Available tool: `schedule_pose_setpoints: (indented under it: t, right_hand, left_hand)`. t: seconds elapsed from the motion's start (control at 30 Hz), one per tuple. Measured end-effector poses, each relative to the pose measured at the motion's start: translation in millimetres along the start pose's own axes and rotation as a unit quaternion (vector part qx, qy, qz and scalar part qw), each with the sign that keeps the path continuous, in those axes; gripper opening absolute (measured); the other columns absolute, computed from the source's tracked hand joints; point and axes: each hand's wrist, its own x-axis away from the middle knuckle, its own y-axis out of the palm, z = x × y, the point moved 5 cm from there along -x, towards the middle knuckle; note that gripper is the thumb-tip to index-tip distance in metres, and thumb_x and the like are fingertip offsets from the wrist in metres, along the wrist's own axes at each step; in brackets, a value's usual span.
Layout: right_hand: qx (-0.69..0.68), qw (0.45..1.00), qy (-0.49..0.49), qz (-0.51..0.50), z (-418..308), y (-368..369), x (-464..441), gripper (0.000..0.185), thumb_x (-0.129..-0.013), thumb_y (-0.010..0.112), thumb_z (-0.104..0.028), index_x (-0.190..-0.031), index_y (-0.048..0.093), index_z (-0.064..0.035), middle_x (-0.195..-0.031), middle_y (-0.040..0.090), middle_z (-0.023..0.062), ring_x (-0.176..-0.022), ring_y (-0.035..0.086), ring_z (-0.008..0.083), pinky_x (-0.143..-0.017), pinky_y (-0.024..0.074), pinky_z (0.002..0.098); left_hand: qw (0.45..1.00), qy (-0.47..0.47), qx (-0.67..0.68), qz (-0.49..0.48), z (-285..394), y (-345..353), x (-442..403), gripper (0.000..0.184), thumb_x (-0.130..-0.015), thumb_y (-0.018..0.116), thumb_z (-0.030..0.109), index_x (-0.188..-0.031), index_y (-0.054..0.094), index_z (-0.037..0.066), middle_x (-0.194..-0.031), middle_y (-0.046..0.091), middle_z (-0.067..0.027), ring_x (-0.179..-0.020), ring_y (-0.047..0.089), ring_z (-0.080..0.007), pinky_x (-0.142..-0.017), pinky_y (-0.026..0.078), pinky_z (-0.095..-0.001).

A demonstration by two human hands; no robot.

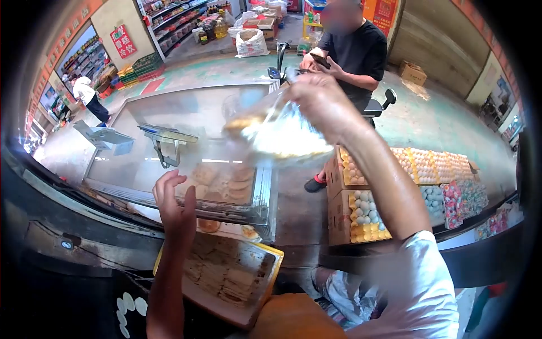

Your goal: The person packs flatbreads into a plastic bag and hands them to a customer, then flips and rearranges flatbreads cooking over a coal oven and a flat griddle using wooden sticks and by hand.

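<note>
My right hand is raised over the right end of the glass-topped display case, its fingers closed on the top of a clear plastic bag. Golden-brown, flat food shows through the plastic; motion blur hides its exact kind. My left hand is held above the case's near edge, fingers apart, with nothing in it. Round flatbreads lie under the glass near that hand. Below it is a yellow-rimmed tray with a crumb-covered bottom.
Across the case, a person in black holds a phone beside a scooter. Egg trays are stacked at right. A payment stand and an open white box are on the glass. Pale dough discs lie lower left.
</note>
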Motion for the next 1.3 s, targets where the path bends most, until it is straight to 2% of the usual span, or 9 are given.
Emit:
schedule_pose_setpoints:
  t: [0.07, 0.27, 0.53, 0.73, 0.77, 0.87, 1.07, 1.2, 1.3]
  right_hand:
    - [0.013, 0.999, 0.020, 0.031, 15.0, -38.2, -22.8, 0.015, -0.080, 0.060, -0.013, -0.068, 0.059, -0.0046, -0.060, 0.045, -0.0021, -0.049, 0.039, 0.0093, -0.046, 0.0334, 0.0265]
    - [0.110, 0.991, -0.010, 0.069, 84.8, -134.8, -62.5, 0.017, -0.082, 0.059, -0.014, -0.071, 0.063, -0.0009, -0.066, 0.058, 0.0016, -0.057, 0.050, 0.0102, -0.054, 0.0400, 0.0253]
    - [0.135, 0.969, 0.061, 0.199, 191.5, -217.4, -82.8, 0.015, -0.074, 0.062, -0.012, -0.066, 0.064, 0.0007, -0.065, 0.062, 0.0049, -0.059, 0.055, 0.0138, -0.059, 0.0447, 0.0292]
    - [0.165, 0.940, 0.137, 0.264, 243.0, -224.2, -92.6, 0.018, -0.074, 0.063, -0.015, -0.064, 0.065, -0.0002, -0.063, 0.062, 0.0057, -0.059, 0.056, 0.0153, -0.059, 0.0450, 0.0296]
    - [0.085, 0.946, 0.152, 0.275, 253.4, -220.8, -94.4, 0.020, -0.074, 0.063, -0.017, -0.063, 0.065, -0.0009, -0.062, 0.062, 0.0068, -0.058, 0.056, 0.0163, -0.060, 0.0452, 0.0314]
    - [0.170, 0.933, 0.144, 0.283, 261.1, -215.5, -101.8, 0.021, -0.074, 0.063, -0.018, -0.062, 0.065, -0.0006, -0.062, 0.061, 0.0078, -0.058, 0.056, 0.0171, -0.059, 0.0448, 0.0333]
    - [0.118, 0.937, 0.167, 0.284, 279.1, -201.7, -112.0, 0.014, -0.075, 0.062, -0.010, -0.070, 0.062, 0.0033, -0.072, 0.059, 0.0094, -0.063, 0.053, 0.0174, -0.056, 0.0454, 0.0343]
    - [0.195, 0.940, 0.134, 0.245, 284.8, -197.3, -115.8, 0.018, -0.077, 0.061, -0.010, -0.073, 0.066, 0.0069, -0.071, 0.061, 0.0099, -0.065, 0.056, 0.0161, -0.057, 0.0468, 0.0350]
    - [0.193, 0.931, 0.140, 0.275, 289.5, -194.6, -109.7, 0.015, -0.076, 0.064, -0.011, -0.070, 0.066, 0.0028, -0.069, 0.060, 0.0082, -0.062, 0.055, 0.0153, -0.058, 0.0467, 0.0346]
  left_hand:
    - [1.000, 0.004, -0.004, -0.018, 7.8, 8.2, -6.0, 0.023, -0.080, 0.064, 0.005, -0.102, 0.057, 0.003, -0.122, 0.052, -0.0161, -0.117, 0.046, -0.0348, -0.100, 0.035, -0.0456]
    - [0.991, 0.056, -0.106, -0.061, 10.7, 38.5, -17.3, 0.026, -0.079, 0.068, 0.007, -0.102, 0.057, 0.003, -0.123, 0.052, -0.0165, -0.118, 0.046, -0.0366, -0.099, 0.036, -0.0482]
    - [0.989, 0.011, -0.126, -0.082, -3.6, 53.2, -19.0, 0.029, -0.078, 0.069, 0.009, -0.104, 0.056, 0.006, -0.127, 0.051, -0.0152, -0.122, 0.044, -0.0365, -0.101, 0.034, -0.0487]
    - [0.988, -0.001, -0.122, -0.095, -7.6, 56.3, -20.0, 0.029, -0.079, 0.069, 0.011, -0.104, 0.057, 0.006, -0.128, 0.050, -0.0137, -0.125, 0.042, -0.0348, -0.104, 0.032, -0.0469]
    - [0.988, -0.007, -0.123, -0.096, -7.6, 55.8, -20.2, 0.028, -0.079, 0.070, 0.012, -0.104, 0.058, 0.007, -0.129, 0.050, -0.0132, -0.126, 0.042, -0.0343, -0.105, 0.031, -0.0461]
    - [0.987, -0.009, -0.120, -0.104, -6.1, 55.0, -21.8, 0.028, -0.079, 0.070, 0.012, -0.104, 0.059, 0.006, -0.128, 0.050, -0.0129, -0.126, 0.042, -0.0342, -0.106, 0.030, -0.0460]
    - [0.984, -0.008, -0.135, -0.112, -6.3, 55.7, -21.3, 0.027, -0.079, 0.070, 0.013, -0.103, 0.059, 0.006, -0.127, 0.050, -0.0132, -0.126, 0.042, -0.0344, -0.106, 0.030, -0.0458]
    - [0.987, -0.001, -0.122, -0.104, -5.3, 55.5, -21.8, 0.027, -0.079, 0.070, 0.013, -0.102, 0.059, 0.006, -0.127, 0.050, -0.0131, -0.125, 0.043, -0.0343, -0.105, 0.030, -0.0457]
    - [0.988, 0.003, -0.120, -0.101, -3.2, 55.2, -22.3, 0.027, -0.079, 0.070, 0.013, -0.102, 0.059, 0.006, -0.126, 0.051, -0.0129, -0.125, 0.043, -0.0340, -0.105, 0.030, -0.0457]
